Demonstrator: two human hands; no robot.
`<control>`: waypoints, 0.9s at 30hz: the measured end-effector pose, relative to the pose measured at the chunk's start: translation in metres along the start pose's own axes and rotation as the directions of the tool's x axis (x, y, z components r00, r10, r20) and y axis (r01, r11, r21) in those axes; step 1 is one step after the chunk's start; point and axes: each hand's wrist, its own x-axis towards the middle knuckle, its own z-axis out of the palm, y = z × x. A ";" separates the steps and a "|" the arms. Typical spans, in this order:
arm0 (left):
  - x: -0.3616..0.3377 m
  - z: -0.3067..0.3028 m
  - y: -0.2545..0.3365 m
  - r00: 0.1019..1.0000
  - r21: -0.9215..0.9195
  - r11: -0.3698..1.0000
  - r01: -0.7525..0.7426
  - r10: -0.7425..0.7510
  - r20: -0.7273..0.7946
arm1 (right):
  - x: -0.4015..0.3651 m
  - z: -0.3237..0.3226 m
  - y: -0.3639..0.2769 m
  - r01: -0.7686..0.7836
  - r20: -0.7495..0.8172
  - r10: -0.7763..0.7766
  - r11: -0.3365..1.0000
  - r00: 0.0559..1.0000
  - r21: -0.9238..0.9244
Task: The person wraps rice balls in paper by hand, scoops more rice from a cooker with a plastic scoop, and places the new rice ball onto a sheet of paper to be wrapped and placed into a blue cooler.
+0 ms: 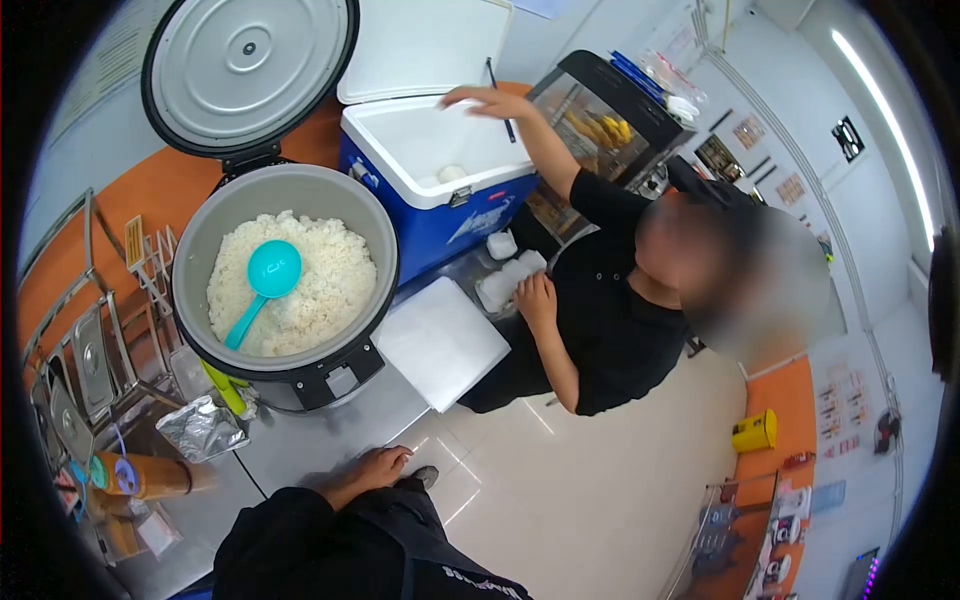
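My left hand lies at the edge of the metal counter, fingers loosely stretched out and nothing visible in it. My right hand is out of view. Beyond the left hand stands a large rice cooker with its lid raised. White rice fills much of the pot, and a turquoise scoop rests on top. A stack of white paper sheets sits between the cooker and a co-worker. Crumpled foil and a lime-green handle are beside the cooker.
A co-worker in black stands at right, one hand over an open blue cooler box, the other at white wrapped pieces. A glass food warmer stands behind. Metal racks and orange-brown containers are at left.
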 end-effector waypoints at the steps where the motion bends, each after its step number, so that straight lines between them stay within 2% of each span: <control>1: -0.006 -0.007 0.000 0.996 0.019 0.999 0.047 -0.048 0.074 | -0.016 -0.002 -0.028 -0.032 -0.011 0.033 0.993 0.999 0.113; 2: -0.011 -0.012 -0.002 0.996 0.019 0.999 0.036 -0.037 0.086 | -0.028 -0.008 -0.056 -0.058 -0.022 0.065 0.973 0.998 0.223; 4: -0.020 -0.020 -0.007 0.972 -0.064 0.988 0.138 -0.123 0.202 | -0.043 -0.001 -0.077 -0.102 -0.037 0.130 0.898 0.991 0.427; 5: -0.026 -0.024 -0.010 0.971 -0.067 0.989 0.133 -0.116 0.211 | -0.050 0.003 -0.086 -0.118 -0.038 0.161 0.845 0.986 0.521; 7: -0.035 -0.037 -0.018 0.990 0.125 0.992 0.001 -0.019 0.140 | -0.064 0.010 -0.098 -0.136 -0.032 0.218 0.711 0.975 0.690; 10: -0.050 -0.051 -0.037 0.997 0.173 0.982 -0.078 0.074 0.030 | -0.083 0.009 -0.116 -0.124 -0.016 0.292 0.453 0.956 0.883; 11: -0.055 -0.057 -0.039 0.993 0.226 0.968 -0.109 0.117 -0.025 | -0.086 0.011 -0.117 -0.110 -0.008 0.314 0.356 0.949 0.928; 12: -0.061 -0.063 -0.038 0.992 0.224 0.968 -0.118 0.125 -0.019 | -0.091 0.011 -0.121 -0.094 0.003 0.336 0.255 0.942 0.962; 14: -0.075 -0.079 -0.032 0.979 0.364 0.919 -0.148 0.188 -0.075 | -0.098 0.025 -0.117 -0.051 0.032 0.374 0.042 0.927 0.998; 15: -0.082 -0.086 -0.028 0.979 0.361 0.919 -0.158 0.195 -0.067 | -0.103 0.030 -0.116 -0.026 0.049 0.391 -0.064 0.919 0.998; 17: -0.093 -0.098 -0.022 0.938 0.571 0.775 -0.272 0.347 -0.024 | -0.083 0.097 -0.084 0.029 0.089 0.410 -0.274 0.908 0.961; 18: -0.095 -0.100 -0.023 0.936 0.578 0.766 -0.281 0.352 -0.012 | -0.114 0.045 -0.106 -0.076 0.145 0.430 -0.172 0.891 0.982; 19: -0.098 -0.100 -0.024 0.934 0.582 0.758 -0.294 0.358 0.005 | -0.163 -0.048 -0.161 0.010 0.016 0.433 -0.060 0.901 0.998; 21: -0.097 -0.102 -0.020 0.929 0.589 0.744 -0.316 0.367 0.035 | -0.177 -0.076 -0.181 -0.020 0.018 0.345 0.002 0.938 1.000; 25: -0.098 -0.102 -0.012 0.930 0.580 0.753 -0.309 0.368 0.018 | -0.245 -0.182 -0.291 0.033 -0.033 0.312 0.005 0.950 0.999; 27: -0.098 -0.102 -0.009 0.950 0.596 0.763 -0.248 0.313 -0.006 | -0.254 -0.195 -0.324 0.021 -0.017 -0.028 0.146 0.999 0.989</control>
